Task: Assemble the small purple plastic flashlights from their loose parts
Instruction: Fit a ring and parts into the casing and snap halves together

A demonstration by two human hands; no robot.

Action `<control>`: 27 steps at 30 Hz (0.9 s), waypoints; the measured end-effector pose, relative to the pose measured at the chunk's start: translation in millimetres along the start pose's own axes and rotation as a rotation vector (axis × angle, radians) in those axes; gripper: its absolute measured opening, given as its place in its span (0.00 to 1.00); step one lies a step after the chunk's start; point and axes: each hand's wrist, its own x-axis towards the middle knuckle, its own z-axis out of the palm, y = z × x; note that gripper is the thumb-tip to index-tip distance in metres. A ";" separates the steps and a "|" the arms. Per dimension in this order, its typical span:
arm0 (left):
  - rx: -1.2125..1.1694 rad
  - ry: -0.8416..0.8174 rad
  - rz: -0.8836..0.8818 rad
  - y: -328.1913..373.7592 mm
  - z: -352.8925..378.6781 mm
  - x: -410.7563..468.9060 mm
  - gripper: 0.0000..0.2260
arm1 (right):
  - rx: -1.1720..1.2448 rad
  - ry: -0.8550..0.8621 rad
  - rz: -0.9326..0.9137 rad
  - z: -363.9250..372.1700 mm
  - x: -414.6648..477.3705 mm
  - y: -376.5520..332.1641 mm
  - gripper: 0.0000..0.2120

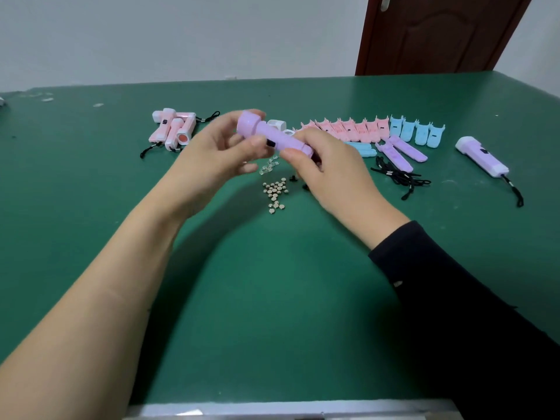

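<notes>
Green tabletop (pixel 272 283) on my remote feed: towards its far left I see a heap of pink flashlights (pixel 174 130). My left hand (pixel 212 153) curls its fingers round the wide head of a purple flashlight (pixel 272 136), held in the air above the middle of the tabletop. My right hand (pixel 330 168) pinches its tail end. Under them lies a pile of small batteries (pixel 275 194). Rightward come pink shells (pixel 345 128), blue shells (pixel 416 131), purple shells (pixel 403 151), black cords (pixel 400 177), then a finished flashlight (pixel 483 156) near the right edge.
</notes>
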 end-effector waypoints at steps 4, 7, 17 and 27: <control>0.336 0.039 0.198 -3.3 -5.7 -0.4 0.13 | -0.112 -0.060 -0.131 -9.1 2.0 5.5 0.09; 0.487 0.042 0.286 -6.4 -3.1 -0.4 0.14 | -0.119 -0.059 -0.147 -11.6 3.2 9.7 0.10; 0.432 0.067 0.293 -10.3 -5.5 0.9 0.11 | 0.003 0.012 -0.051 -13.0 3.9 13.8 0.18; 0.399 0.037 0.213 -10.8 -6.4 -1.4 0.08 | -0.077 0.020 -0.073 -21.3 2.2 11.5 0.09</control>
